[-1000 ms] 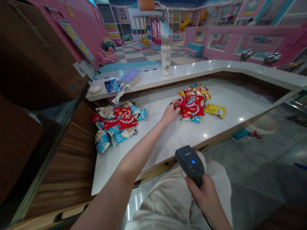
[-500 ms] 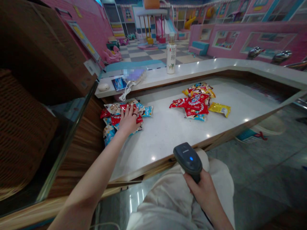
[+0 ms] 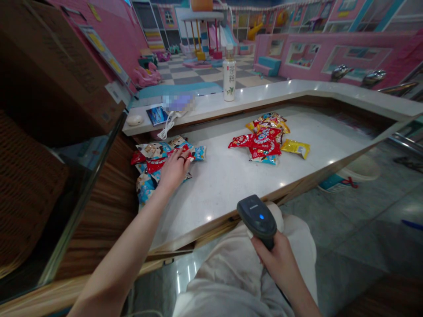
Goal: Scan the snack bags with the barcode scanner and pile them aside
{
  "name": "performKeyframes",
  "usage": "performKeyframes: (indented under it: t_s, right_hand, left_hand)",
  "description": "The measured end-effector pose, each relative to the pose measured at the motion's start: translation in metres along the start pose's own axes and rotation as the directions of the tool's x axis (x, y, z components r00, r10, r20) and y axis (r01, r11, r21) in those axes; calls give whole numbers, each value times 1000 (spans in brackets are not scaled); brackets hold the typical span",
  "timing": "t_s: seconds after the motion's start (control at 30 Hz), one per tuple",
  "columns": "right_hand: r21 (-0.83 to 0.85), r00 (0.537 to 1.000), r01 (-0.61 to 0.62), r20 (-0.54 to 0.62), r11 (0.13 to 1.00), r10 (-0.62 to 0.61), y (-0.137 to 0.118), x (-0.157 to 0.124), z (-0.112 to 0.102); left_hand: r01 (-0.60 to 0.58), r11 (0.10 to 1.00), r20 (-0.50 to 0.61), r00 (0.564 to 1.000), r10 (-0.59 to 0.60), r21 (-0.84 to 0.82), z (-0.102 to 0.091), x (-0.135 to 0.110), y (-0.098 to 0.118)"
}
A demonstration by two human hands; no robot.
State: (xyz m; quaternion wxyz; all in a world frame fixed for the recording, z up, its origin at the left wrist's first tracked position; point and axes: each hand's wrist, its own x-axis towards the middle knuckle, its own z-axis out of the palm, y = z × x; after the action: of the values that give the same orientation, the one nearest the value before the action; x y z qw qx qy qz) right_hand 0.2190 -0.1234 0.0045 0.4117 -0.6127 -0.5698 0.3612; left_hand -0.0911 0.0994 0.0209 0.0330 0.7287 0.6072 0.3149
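Left hand point(image 3: 175, 171) down on the foil snack packets point(image 3: 148, 152), fingers curled over a red packet point(image 3: 155, 165), pinch or not can't tell | light, soft, slippery stuff, best taken by a sealed end | heap near the worktop's point(image 3: 228, 198) left edge, second heap point(image 3: 262, 143) well right | right hand point(image 3: 280, 264) wrapped round a stiff barcode scanner point(image 3: 257, 218), just off the front edge

A white stone counter point(image 3: 224, 193) holds two loose heaps of snack packets. The left heap point(image 3: 148, 152) is mixed red and pale blue; the right heap point(image 3: 264, 143) is red and yellow, with a yellow packet point(image 3: 295, 149) just beside it. On a raised white ledge point(image 3: 264, 97) behind stand a white bottle point(image 3: 229, 75), a small blue card point(image 3: 157, 116), a white cable point(image 3: 167, 127) and a white oval object point(image 3: 135, 120).
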Motion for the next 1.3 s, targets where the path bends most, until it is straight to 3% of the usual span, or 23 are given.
performKeyframes:
  t_s: [0.07, 0.1, 0.17, 0.23, 0.3, 0.33, 0.4, 0.47, 0.6, 0.83, 1.0, 1.2, 1.3]
  right_hand:
    - [3, 1000, 2, -17, 1000, -2, -1, 0, 1]
    - [9, 1000, -2, -24, 1000, 2, -1, 0, 1]
    - [26, 999, -19, -30, 999, 20, -2, -1, 2]
    - [39, 999, -39, -19, 998, 40, -2, -1, 3]
    - [44, 999, -49, -15, 998, 49, -2, -1, 3]
    - [45, 999, -50, -10, 998, 51, -2, -1, 3]
    - [48, 999, -50, -1, 998, 50, -2, -1, 3]
    - [51, 999, -47, 8, 998, 46, -3, 0, 4]
    - [61, 999, -43, 13, 997, 42, -6, -1, 6]
    - [69, 996, -83, 30, 994, 81, -3, 2, 13]
    - [53, 995, -82, 56, 995, 79, -4, 6, 19]
    - [51, 994, -79, 77, 996, 75, -7, 6, 21]
    - [41, 994, -84, 80, 996, 80, -7, 6, 20]
  left_hand:
    - [109, 958, -70, 989, -132, -265, -2, -3, 11]
    - [187, 893, -85, 967, -241, -410, -2, -5, 18]
    - [313, 645, -37, 882, -469, -697, 0, -9, 32]
    - [352, 298, 119, 799, -590, -887, 5, -13, 47]
    - [382, -15, 316, 742, -591, -924, 13, -20, 58]
    - [415, -126, 409, 716, -566, -901, 18, -24, 63]
    - [496, -269, 561, 673, -482, -826, 29, -33, 68]
    - [558, -352, 659, 658, -364, -752, 39, -42, 70]
    - [581, -422, 700, 679, -221, -696, 54, -54, 71]
    - [635, -318, 708, 665, -238, -704, 58, -57, 73]
    - [634, -358, 723, 650, -233, -685, 60, -58, 72]
    - [638, -352, 722, 659, -211, -685, 59, -57, 73]
    - [644, -351, 730, 643, -233, -680, 59, -57, 75]
